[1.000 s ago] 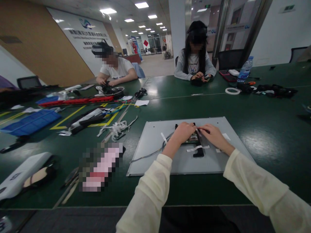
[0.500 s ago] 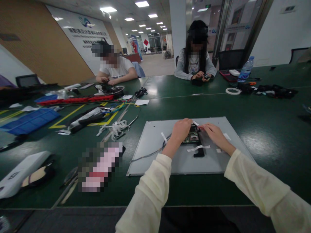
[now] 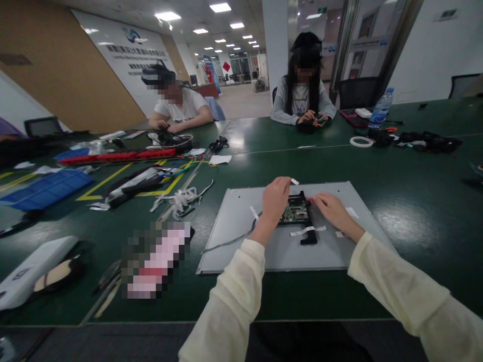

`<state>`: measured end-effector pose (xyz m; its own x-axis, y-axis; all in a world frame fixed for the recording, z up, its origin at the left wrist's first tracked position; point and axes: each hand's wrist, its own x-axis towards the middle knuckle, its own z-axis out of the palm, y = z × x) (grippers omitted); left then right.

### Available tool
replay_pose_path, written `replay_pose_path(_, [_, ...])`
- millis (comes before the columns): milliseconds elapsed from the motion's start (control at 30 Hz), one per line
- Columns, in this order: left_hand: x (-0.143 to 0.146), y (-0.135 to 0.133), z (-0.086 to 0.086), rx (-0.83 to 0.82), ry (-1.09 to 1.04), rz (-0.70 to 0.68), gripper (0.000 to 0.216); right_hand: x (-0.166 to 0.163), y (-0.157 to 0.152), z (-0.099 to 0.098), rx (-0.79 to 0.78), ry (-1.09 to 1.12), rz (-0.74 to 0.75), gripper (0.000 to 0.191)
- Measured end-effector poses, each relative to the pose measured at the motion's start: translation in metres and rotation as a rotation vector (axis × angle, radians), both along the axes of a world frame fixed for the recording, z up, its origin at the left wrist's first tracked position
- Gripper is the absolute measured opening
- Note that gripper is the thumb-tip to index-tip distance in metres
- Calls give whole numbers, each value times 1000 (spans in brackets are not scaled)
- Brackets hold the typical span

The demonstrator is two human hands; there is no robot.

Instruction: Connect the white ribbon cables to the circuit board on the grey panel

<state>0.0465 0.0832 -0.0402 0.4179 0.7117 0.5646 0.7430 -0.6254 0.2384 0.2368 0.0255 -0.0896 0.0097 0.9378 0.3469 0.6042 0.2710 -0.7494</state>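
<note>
Green circuit board [image 3: 296, 211] sits mid grey panel [image 3: 241, 236] on table [image 3: 377, 166]. Left hand [image 3: 275, 198] pinches white tape strip [image 3: 294, 181], lifted clear. Right hand [image 3: 327, 207] presses board edge, fingers flat. Peel slowly, low angle, keep board pinned.

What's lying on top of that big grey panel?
On the grey panel lie a green circuit board, white tape strips and a grey cable. The right hand covers the board's right edge.
</note>
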Motion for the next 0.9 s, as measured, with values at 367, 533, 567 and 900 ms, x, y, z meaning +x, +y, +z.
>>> replay_pose_path(367, [11,-29,21,288,589,-300,30,-14,-12,23,-433,739,6,41])
replay_pose_path(533, [12,-29,17,198,500,-285,28,-11,-13,23,-427,730,75,36])
replay_pose_path(567, [12,-27,15,167,417,-245,30,-11,-13,23,-435,723,68,35])
replay_pose_path(900, [5,2,-4,-744,-590,-10,44,-15,-17,24,-370,619,170,31])
